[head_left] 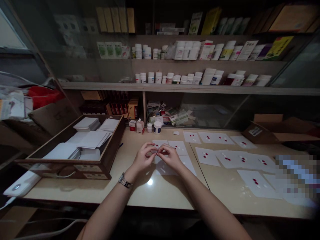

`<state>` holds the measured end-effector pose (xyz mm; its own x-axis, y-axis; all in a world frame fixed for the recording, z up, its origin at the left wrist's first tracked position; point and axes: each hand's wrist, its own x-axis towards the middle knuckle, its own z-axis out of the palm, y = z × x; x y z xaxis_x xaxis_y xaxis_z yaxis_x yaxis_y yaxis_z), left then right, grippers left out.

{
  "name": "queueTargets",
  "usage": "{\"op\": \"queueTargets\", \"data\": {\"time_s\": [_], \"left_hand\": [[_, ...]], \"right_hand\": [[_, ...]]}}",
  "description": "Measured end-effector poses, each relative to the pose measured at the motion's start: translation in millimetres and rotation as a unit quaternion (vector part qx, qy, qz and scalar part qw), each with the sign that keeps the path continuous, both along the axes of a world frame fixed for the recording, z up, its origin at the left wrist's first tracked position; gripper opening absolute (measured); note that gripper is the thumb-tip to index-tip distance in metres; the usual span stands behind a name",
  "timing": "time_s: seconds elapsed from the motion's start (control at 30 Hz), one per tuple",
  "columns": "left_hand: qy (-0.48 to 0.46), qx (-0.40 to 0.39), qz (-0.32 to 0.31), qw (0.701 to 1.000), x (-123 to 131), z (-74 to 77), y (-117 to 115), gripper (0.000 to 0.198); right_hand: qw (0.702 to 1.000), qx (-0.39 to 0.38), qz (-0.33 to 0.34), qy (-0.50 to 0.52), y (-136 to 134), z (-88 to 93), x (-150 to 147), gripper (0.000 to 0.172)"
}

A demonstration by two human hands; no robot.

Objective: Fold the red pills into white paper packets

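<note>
My left hand [142, 158] and my right hand [171, 156] meet above the middle of the pale table, fingertips pressed together. Between them they pinch something small and whitish [156, 152], mostly hidden by my fingers. Beneath my hands lie overlapping white paper sheets [162, 168]. Further white sheets [207, 156] spread to the right, carrying small red and white pieces, possibly tablets. A metal wristwatch [125, 180] circles my left wrist.
A wooden tray [62, 165] holding stacks of white paper [87, 140] stands at the left. Small bottles [157, 127] and cartons stand behind my hands, below shelves of medicine bottles [200, 78]. A cardboard box [260, 131] sits at the far right.
</note>
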<state>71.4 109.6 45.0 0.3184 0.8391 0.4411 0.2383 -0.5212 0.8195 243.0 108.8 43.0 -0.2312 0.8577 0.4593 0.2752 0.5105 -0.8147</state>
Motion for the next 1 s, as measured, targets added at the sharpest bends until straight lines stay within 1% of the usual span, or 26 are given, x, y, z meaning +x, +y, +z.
{"op": "queueTargets", "data": {"time_s": [0.13,0.27,0.37,0.43,0.53,0.63,0.73,0.87,1.0], "left_hand": [[0.010,0.013,0.025,1.000,-1.3,-0.3,2.5,0.005],[0.013,0.017,0.043,0.999,-2.2,-4.5,2.7,0.010],[0.020,0.079,0.041,0.996,-2.6,-4.0,0.0,0.010],[0.037,0.127,0.024,0.991,-3.0,-1.8,-2.0,0.016],[0.052,0.158,0.014,0.986,-3.4,1.6,-3.9,0.021],[0.069,0.155,0.008,0.985,-2.8,3.7,-4.7,0.024],[0.081,0.147,0.005,0.986,-1.2,4.6,-4.9,0.021],[0.089,0.128,0.008,0.988,0.3,4.8,-4.7,0.017],[0.086,0.124,-0.011,0.988,-0.5,4.4,-2.6,0.016]], "right_hand": [[0.999,0.020,0.018,-0.021,-2.9,2.8,-1.2,0.010],[1.000,0.020,0.012,-0.012,-4.4,1.4,-2.2,0.010],[1.000,0.004,0.007,0.009,-3.1,-1.7,-1.8,0.011],[1.000,-0.003,0.004,0.022,-1.9,-2.7,-1.1,0.012],[0.999,-0.011,-0.010,0.038,-0.8,-1.5,0.4,0.013],[0.999,-0.014,-0.018,0.043,-0.2,-0.1,1.7,0.014],[0.999,-0.009,-0.023,0.035,0.4,-0.9,2.4,0.016],[1.000,0.007,-0.014,0.016,1.4,-3.2,3.0,0.017],[1.000,0.031,-0.005,0.001,0.8,-3.1,2.7,0.017]]}}
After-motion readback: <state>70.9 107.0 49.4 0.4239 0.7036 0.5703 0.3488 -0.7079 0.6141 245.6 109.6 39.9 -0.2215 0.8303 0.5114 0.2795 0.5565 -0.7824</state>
